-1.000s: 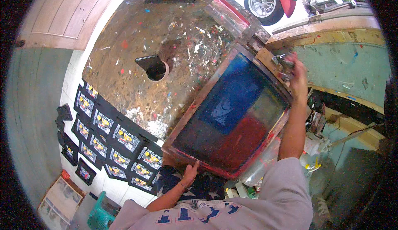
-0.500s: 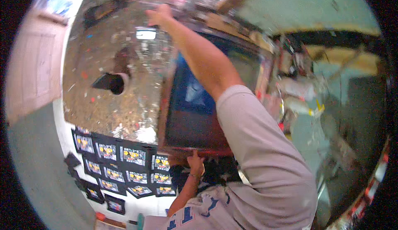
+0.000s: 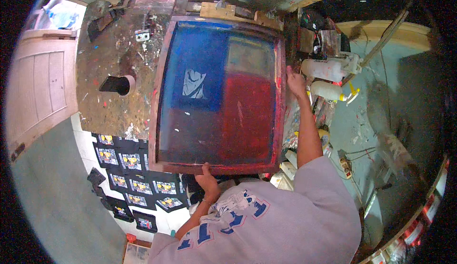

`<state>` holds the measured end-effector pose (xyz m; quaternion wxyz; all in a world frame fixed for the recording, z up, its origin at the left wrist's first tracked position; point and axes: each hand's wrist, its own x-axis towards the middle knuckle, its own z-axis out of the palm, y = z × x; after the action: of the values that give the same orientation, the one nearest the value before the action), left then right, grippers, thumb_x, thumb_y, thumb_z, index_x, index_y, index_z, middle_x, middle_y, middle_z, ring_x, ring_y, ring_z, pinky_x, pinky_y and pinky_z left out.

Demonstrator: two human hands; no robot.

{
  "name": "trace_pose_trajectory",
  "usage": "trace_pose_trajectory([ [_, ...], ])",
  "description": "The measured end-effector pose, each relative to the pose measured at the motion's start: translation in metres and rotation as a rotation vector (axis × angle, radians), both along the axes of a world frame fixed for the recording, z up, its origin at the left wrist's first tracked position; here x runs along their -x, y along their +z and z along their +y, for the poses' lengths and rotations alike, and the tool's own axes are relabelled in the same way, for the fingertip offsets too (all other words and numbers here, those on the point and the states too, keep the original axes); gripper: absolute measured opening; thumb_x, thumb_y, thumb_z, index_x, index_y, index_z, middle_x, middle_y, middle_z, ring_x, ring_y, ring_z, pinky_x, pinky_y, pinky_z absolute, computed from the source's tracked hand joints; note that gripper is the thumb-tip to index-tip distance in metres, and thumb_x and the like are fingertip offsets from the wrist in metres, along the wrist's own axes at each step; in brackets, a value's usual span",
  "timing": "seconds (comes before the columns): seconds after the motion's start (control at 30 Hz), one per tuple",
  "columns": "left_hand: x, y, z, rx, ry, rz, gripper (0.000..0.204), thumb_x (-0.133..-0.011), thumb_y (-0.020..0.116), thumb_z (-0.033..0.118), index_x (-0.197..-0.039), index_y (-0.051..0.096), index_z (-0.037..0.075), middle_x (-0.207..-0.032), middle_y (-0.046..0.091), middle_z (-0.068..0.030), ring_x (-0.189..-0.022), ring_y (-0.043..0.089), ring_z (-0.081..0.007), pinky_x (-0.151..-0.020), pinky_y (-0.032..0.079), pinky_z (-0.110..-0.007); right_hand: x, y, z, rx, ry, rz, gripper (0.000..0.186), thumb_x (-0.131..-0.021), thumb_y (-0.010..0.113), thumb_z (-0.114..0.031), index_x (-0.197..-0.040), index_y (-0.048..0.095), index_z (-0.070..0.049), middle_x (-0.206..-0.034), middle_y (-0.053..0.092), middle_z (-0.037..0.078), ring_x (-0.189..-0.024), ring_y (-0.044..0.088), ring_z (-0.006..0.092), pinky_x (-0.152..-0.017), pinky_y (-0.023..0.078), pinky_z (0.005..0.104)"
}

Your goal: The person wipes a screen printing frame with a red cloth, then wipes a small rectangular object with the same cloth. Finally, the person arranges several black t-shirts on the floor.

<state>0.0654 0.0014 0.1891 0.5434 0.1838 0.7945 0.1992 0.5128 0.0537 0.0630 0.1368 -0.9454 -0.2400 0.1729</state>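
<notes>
A wooden-framed printing screen (image 3: 238, 169) lies in front of me, its mesh divided into blue, beige, red and dark areas, with a pale torn-looking patch on the blue. At the near edge, my left hand (image 3: 207, 183) grips the frame, thumb on top and fingers mostly hidden below. My right hand (image 3: 297, 83) is closed on the right side of the same frame, partway toward its far corner. What lies under the screen is hidden.
On the stained board at left sit a roll of tape (image 3: 129, 86) and a small white-topped object (image 3: 142, 36). Several black printed pieces (image 3: 131, 160) lie beyond the near left. White bottles (image 3: 322, 69), one with a yellow nozzle, crowd the right. A pale door (image 3: 40, 80) stands far left.
My right hand has come back from the far left, across the screen, to the frame's right side. My left hand stays on the near edge. The view has shifted and steadied.
</notes>
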Motion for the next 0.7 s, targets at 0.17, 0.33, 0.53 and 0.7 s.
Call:
trace_pose_trajectory([
  [0.17,0.000,0.002,-0.012,-0.135,0.029,0.022,0.023,-0.089,0.067,0.019,-0.099,0.055,0.002,-0.084,0.059,-0.0029,-0.073,0.056,-0.0163,-0.072,0.048,-0.034,0.017,0.022,0.032,-0.236,-0.268,0.472,0.085,-0.085,0.040,-0.082,-0.063,0.054,-0.001,-0.061,0.052,0.006,-0.061,0.048,0.0199,-0.059,0.040,0.0443],
  [0.33,-0.010,0.043,-0.019,-0.144,0.002,0.071,0.024,-0.088,0.068,0.019,-0.099,0.056,0.001,-0.086,0.061,-0.0045,-0.078,0.058,-0.0158,-0.070,0.048,-0.034,0.022,0.034,0.021,-0.454,-0.279,0.536,0.074,-0.089,0.040,-0.074,-0.078,0.054,-0.002,-0.076,0.053,0.006,-0.073,0.049,0.0199,-0.069,0.041,0.0433],
  [0.53,0.003,0.079,-0.041,-0.258,-0.015,-0.024,0.024,-0.087,0.068,0.015,-0.101,0.055,0.001,-0.086,0.060,-0.0040,-0.081,0.058,-0.0150,-0.073,0.047,-0.033,0.017,0.065,0.028,-0.670,-0.262,0.624,0.063,-0.093,0.040,-0.065,-0.096,0.053,-0.004,-0.093,0.053,0.006,-0.089,0.050,0.0200,-0.080,0.041,0.0421],
  [0.7,0.025,0.126,-0.022,-0.761,0.189,-0.067,0.027,-0.088,0.061,0.008,-0.113,0.053,0.002,-0.102,0.057,-0.0024,-0.093,0.054,-0.0132,-0.080,0.047,-0.031,0.073,0.134,0.102,-0.874,-0.076,0.740,0.056,-0.096,0.040,-0.058,-0.110,0.053,-0.006,-0.108,0.054,0.007,-0.101,0.051,0.0200,-0.089,0.041,0.0411],
])
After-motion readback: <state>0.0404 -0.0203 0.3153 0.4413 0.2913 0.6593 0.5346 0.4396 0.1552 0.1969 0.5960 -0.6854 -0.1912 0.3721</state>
